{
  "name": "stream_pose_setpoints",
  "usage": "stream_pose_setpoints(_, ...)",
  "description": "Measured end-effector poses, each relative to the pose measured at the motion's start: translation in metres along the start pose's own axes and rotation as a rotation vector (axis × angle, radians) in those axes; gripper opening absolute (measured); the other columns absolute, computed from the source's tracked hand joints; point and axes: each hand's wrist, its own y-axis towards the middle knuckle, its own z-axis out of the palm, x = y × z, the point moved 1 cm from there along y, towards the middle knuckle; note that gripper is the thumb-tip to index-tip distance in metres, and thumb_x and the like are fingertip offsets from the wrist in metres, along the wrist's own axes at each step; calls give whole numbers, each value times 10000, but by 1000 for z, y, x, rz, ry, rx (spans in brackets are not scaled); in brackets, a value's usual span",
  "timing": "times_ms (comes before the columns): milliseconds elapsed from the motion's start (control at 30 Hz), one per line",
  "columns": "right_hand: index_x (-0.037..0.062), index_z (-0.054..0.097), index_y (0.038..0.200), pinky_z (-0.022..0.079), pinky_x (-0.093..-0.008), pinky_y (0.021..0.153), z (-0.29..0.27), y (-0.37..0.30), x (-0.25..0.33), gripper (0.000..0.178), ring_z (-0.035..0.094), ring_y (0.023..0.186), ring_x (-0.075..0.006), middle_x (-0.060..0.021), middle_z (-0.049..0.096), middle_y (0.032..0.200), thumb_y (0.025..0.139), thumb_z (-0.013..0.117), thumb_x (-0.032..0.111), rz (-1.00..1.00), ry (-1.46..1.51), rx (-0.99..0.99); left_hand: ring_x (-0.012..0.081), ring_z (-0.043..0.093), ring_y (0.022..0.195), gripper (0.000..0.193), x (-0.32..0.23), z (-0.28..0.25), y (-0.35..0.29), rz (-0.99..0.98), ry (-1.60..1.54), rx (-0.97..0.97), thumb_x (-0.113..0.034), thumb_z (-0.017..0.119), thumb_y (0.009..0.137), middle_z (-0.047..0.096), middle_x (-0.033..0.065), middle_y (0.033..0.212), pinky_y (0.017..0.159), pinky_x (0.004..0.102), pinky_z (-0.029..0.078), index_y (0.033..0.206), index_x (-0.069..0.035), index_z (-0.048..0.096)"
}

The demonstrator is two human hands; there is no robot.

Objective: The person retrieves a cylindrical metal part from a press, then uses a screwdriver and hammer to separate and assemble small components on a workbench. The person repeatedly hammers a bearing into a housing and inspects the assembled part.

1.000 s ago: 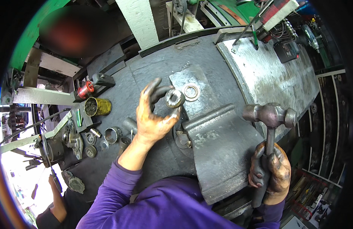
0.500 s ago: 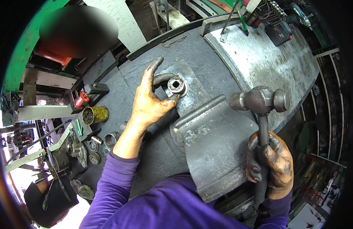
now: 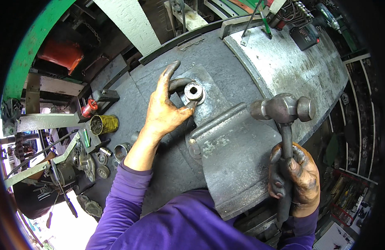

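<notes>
"where was the socket?"

"in my left hand, pinched between thumb and fingers, its square hole facing up; it was over the grey plate, beyond the vise; i couldn't tell whether it touched down."

"and the other of your hands?"

"my right hand was closed round the handle of the hammer, the head standing out past my thumb; a yellow tin stood on the counter, off to my left."
</notes>
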Motion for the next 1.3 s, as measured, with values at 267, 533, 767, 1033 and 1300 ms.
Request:
stream_pose_setpoints(267,-42,622,1109,420,-274,471,1,1,0,521,517,531,-122,-66,556,678,901,820,393,-13,-23,-5,243,654,1271,1057,7,4,-3,110,44,-16,-5,861,700,704,135,1326,1146,386,448,1617,-57,338)
stream_pose_setpoints(533,-40,616,1131,419,-274,467,2,-2,-2,488,506,525,-121,-69,550,677,913,806,354,-21,4,-11,404,413,1514,602,17,10,-17,81,268,-57,-211,939,710,612,154,1481,1214,526,376,1257,-79,724)
stream_pose_setpoints(767,-34,601,1141,388,-269,415,2,-1,-5,472,454,464,-112,-67,513,643,955,751,373,-66,-43,4,389,437,1503,534,26,18,-20,35,196,-118,-186,928,712,632,130,1467,1213,511,384,1204,-74,755)
stream_pose_setpoints(1033,-25,568,1191,370,-251,405,15,-5,7,632,445,457,-99,-68,524,648,950,747,531,-75,-146,55,385,480,1465,542,27,16,-19,39,226,-115,-199,929,706,650,107,1449,1206,505,398,1215,-102,770)
stream_pose_setpoints(1300,-37,654,1235,497,-365,723,49,36,75,313,639,803,-208,-120,677,916,1037,627,204,-492,-1138,99,389,474,1460,520,23,13,-18,35,250,-88,-210,916,716,640,107,1461,1199,504,405,1205,-102,774)
